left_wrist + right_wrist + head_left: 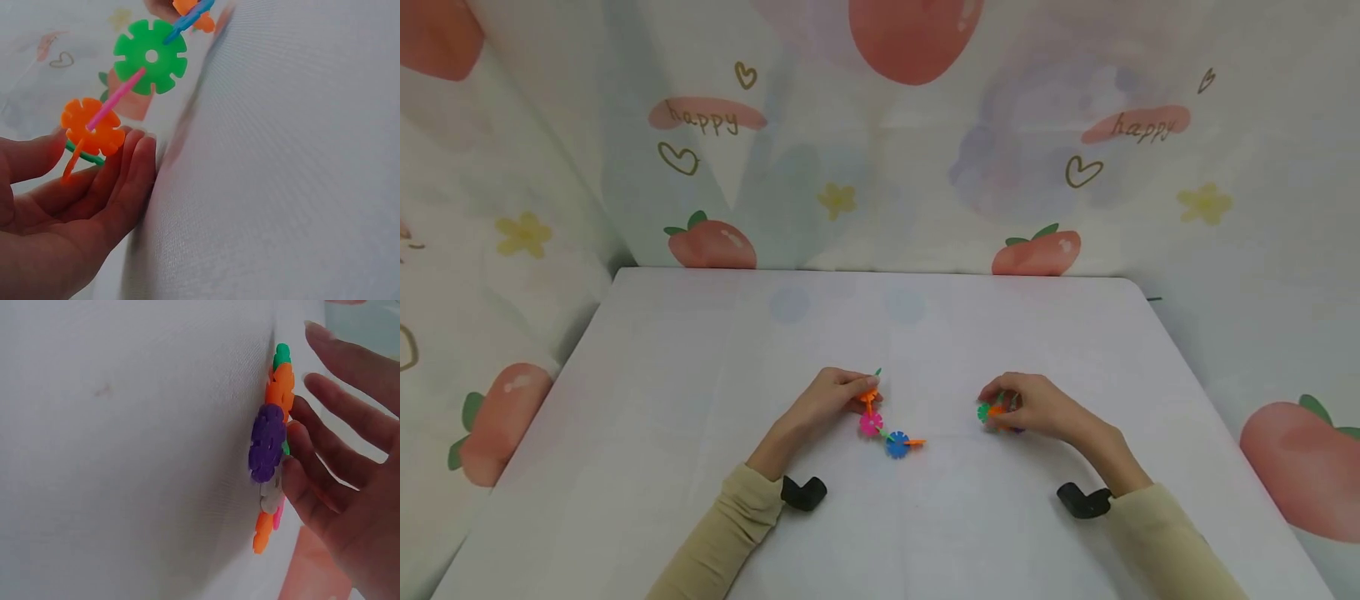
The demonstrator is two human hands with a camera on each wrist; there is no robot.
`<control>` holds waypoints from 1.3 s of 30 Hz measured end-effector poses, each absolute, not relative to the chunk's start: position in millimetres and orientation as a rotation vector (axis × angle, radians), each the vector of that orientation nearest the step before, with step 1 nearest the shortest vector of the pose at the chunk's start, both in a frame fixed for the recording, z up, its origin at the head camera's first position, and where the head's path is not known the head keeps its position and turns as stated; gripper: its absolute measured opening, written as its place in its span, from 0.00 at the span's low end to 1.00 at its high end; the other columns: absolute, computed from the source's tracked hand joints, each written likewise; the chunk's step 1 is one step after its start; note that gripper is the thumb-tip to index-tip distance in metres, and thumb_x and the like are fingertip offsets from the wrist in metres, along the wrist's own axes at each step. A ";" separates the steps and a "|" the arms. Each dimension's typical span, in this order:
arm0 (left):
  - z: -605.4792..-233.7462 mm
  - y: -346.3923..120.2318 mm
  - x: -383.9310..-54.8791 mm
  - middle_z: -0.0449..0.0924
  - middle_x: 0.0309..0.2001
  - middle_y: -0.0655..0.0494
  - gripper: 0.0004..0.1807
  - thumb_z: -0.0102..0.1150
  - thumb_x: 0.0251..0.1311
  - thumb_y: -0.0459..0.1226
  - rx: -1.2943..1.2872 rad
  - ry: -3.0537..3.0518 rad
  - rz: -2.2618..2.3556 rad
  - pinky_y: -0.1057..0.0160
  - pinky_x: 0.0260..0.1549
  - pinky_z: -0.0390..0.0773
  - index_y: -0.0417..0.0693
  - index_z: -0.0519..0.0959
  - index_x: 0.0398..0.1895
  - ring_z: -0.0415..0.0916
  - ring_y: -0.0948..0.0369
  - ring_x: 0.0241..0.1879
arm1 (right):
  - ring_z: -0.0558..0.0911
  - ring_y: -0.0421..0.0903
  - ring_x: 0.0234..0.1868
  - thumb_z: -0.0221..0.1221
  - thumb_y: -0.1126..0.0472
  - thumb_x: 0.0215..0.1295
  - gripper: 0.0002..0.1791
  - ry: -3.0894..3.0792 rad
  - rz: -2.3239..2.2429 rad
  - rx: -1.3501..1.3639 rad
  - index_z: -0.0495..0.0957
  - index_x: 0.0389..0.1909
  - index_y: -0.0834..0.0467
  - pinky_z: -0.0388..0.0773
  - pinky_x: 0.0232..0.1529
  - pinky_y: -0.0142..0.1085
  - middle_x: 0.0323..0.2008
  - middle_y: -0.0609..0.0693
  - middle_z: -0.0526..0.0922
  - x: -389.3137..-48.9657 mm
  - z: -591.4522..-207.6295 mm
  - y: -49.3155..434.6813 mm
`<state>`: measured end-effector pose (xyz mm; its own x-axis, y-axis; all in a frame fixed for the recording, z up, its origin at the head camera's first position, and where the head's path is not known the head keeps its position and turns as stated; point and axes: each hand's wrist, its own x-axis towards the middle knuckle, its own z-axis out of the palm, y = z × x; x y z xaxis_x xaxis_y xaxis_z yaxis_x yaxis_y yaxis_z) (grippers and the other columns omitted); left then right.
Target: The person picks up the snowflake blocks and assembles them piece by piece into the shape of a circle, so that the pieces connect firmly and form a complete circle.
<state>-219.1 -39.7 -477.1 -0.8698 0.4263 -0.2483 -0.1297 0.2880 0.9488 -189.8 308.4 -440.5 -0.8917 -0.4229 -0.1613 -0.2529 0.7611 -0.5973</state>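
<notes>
In the head view, my left hand [829, 398] pinches one end of a chain of slotted plastic snowflake discs. The chain hangs toward the right, with a pink disc [867, 427], a blue disc [897, 447] and an orange disc at its free end. Seen from the left wrist, thumb and fingertips are at an orange disc [109, 136] and a dark green one, with a light green disc [165, 72] farther along. My right hand [1033, 406] is spread over a small pile of loose discs, fingertips at a purple disc [267, 444] and an orange disc [282, 387].
Both hands are over a white-covered table [700, 350]. A patterned cloth [895, 167] with fruit, hearts and lettering rises behind it and along the sides. Each wrist wears a black camera mount [805, 493].
</notes>
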 end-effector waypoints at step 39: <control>-475.6 -40.1 -219.2 0.89 0.40 0.49 0.22 0.58 0.73 0.46 0.254 2.125 1.607 0.56 0.55 0.81 0.36 0.85 0.54 0.83 0.62 0.32 | 0.74 0.40 0.35 0.76 0.61 0.55 0.16 2.729 -0.720 -0.528 0.81 0.40 0.59 0.75 0.36 0.31 0.36 0.47 0.77 -187.4 -443.7 305.2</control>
<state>-219.2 -40.1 -475.6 -0.8765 0.4120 -0.2488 -0.1271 0.3005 0.9453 -187.4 305.2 -443.7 -0.8974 -0.4100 -0.1630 -0.2761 0.8100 -0.5173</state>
